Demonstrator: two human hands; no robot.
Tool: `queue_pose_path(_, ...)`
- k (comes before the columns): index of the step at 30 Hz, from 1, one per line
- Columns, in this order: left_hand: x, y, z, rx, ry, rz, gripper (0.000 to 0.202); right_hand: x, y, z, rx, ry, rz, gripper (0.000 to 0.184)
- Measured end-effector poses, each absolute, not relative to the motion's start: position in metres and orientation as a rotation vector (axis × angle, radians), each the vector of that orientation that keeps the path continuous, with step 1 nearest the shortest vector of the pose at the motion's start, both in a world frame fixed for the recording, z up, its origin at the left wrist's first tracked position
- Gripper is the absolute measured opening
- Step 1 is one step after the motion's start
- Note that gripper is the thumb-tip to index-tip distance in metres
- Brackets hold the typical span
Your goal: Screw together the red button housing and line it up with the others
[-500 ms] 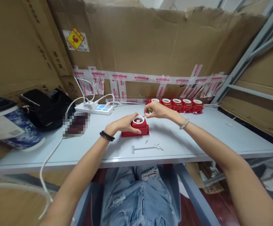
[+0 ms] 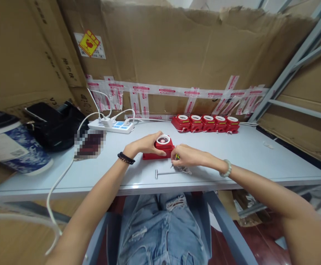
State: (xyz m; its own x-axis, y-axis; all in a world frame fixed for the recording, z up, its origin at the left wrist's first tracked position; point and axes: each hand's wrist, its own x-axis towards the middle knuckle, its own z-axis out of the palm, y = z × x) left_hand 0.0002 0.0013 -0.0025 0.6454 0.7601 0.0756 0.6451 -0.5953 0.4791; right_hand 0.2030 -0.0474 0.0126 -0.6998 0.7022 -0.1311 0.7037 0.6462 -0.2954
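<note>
My left hand (image 2: pixel 150 143) is wrapped round a red housing (image 2: pixel 160 152) with a white ring and a dark round window on top. The housing sits on the table, thumb along its front. Just right of it my right hand (image 2: pixel 184 155) is closed low over the table. A yellow-and-black thing (image 2: pixel 177 157) shows within its curled fingers, mostly hidden. Its fingertips are down by a small screw (image 2: pixel 172 166); whether they touch it I cannot tell. In front lies a silver T-handle tool (image 2: pixel 163 173), its right end by white stringy bits (image 2: pixel 187 170).
Several similar red housings (image 2: pixel 208 124) stand in a row at the back right. A white power strip (image 2: pixel 111 126) with cables is at the back left. A patterned cup (image 2: pixel 19 147) and a black bag (image 2: pixel 58 129) stand left. Cardboard (image 2: pixel 160 51) walls the back.
My right hand has come down toward me from beside the housing's white ring to the tabletop by the screw. My left hand and the housing stay in place.
</note>
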Motion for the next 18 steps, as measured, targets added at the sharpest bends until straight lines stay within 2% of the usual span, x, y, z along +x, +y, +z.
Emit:
queue_pose_path(3,0.001,0.000,-0.002,2.440,1.114,0.382,0.059,0.204,-0.053,0.013,1.210,2.868,-0.494,0.025)
queue_pose_path(8,-0.001,0.000,-0.002,2.443,1.117,0.388,0.060,0.207,-0.060,0.021,1.189,2.814,-0.644,0.019)
queue_pose_path(11,-0.001,0.001,-0.003,2.451,1.115,0.407,0.060,0.210,-0.061,0.030,1.252,2.884,-0.593,0.019)
queue_pose_path(14,0.005,0.000,-0.007,2.456,1.202,0.485,0.065,0.211,-0.061,0.047,1.386,3.099,-0.527,0.021)
queue_pose_path(18,0.018,-0.003,-0.014,2.393,1.595,0.671,0.069,0.203,-0.058,0.073,1.607,3.616,-0.531,0.025)
